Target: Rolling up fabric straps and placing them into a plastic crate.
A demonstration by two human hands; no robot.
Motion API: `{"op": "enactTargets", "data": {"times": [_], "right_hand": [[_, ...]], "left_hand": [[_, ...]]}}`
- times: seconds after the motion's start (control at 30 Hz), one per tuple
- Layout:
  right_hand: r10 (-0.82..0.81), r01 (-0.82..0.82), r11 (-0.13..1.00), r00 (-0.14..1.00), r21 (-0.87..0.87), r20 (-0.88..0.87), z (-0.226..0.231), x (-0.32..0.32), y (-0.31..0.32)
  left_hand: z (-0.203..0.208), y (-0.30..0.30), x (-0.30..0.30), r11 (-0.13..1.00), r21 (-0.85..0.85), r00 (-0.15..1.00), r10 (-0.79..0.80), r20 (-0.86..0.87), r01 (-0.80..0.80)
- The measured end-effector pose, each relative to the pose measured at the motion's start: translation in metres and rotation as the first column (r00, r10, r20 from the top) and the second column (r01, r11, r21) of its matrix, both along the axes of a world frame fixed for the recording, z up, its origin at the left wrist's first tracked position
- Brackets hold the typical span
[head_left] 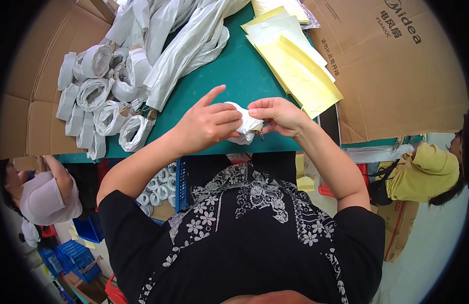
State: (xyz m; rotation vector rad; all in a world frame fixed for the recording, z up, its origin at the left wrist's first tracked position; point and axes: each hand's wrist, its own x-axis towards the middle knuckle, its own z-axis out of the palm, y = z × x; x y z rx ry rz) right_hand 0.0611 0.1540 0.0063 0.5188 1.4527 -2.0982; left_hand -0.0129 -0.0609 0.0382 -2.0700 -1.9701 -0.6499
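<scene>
Near the front edge of the green table I hold a white wrapped roll point(244, 120) between both hands. Its covering looks crinkled, like thin paper or film, and a tan piece with a small metal end point(259, 133) pokes out at its right side. My left hand point(208, 121) presses its curled fingers on the roll's left side, with one finger stretched away. My right hand point(281, 115) pinches the right side between thumb and fingers. Just left of my left arm, several finished-looking white rolls point(109, 117) are stacked, beside long flat white strips point(181, 55).
Yellow and pale sheets point(300, 66) lie on the green table point(219, 66) at the far right. Cardboard walls stand left point(34, 76) and right point(397, 66). Below the table are a blue crate point(181, 185) and more rolls point(160, 187). People sit at left point(49, 195) and right point(422, 172).
</scene>
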Motion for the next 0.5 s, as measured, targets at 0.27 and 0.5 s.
{"op": "enactTargets", "data": {"times": [0.27,0.5], "right_hand": [[-0.016,0.008,0.988,0.999,-0.155,-0.044,-0.002,0.013,-0.01],[-0.029,0.016,0.995,0.992,-0.101,-0.127,0.009,0.015,-0.01]], "left_hand": [[-0.015,0.004,-0.001,0.997,0.054,0.952,-0.036,-0.303,0.055],[-0.045,0.004,0.003,0.826,0.564,0.769,0.353,-0.532,0.011]]}}
